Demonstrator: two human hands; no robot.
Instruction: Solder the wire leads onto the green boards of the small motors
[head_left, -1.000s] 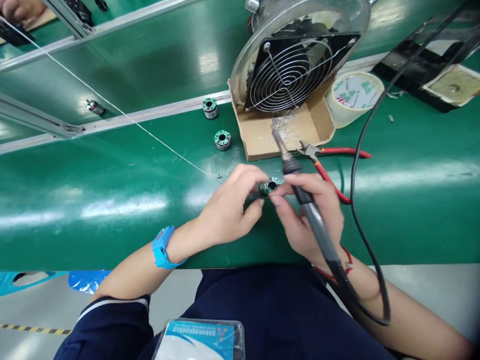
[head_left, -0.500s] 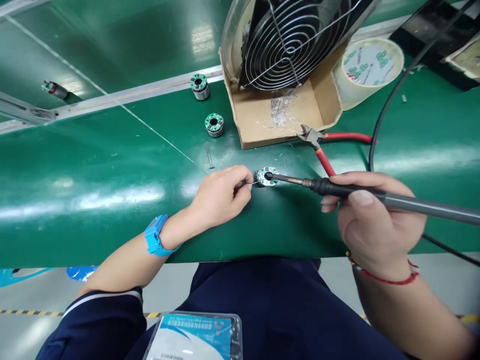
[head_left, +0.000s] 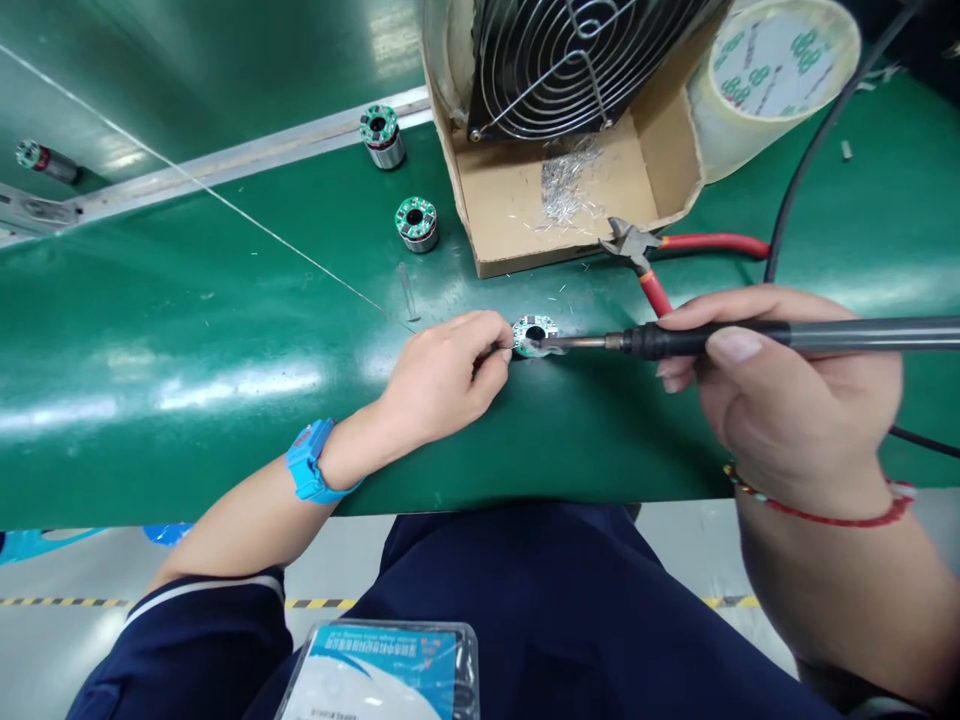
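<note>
A glossy green bench (head_left: 225,440) spans my head-camera view from side to side. At its near edge is a person (head_left: 525,600) in dark navy clothing. Toward the back, a shallow cardboard box (head_left: 517,245) opens toward me, with a black fan (head_left: 592,60) behind a round wire guard standing at its rear. Just right of the box I see a wide roll of clear tape (head_left: 772,75).

Nearer, a dark soldering iron (head_left: 675,341) lies almost level across the right side. The right hand (head_left: 802,400) has its grip wrapped around the handle. The left hand (head_left: 450,375) is curled, fingertips at the left edge of the work; I cannot tell whether that grip is clenched on anything. A blue watch-like band (head_left: 311,460) circles the left wrist.

Red-handled diagonal cutters (head_left: 636,245) rest in front of the box, spread open. The ring-shaped circuit board (head_left: 529,322) is between the two hands, with the iron's tip over its right part; I can't make out contact. Two similar board-topped metal cylinders (head_left: 385,155) stand upright left of the box. Smallest, silvery wire clippings (head_left: 566,185) are heaped inside the box.
</note>
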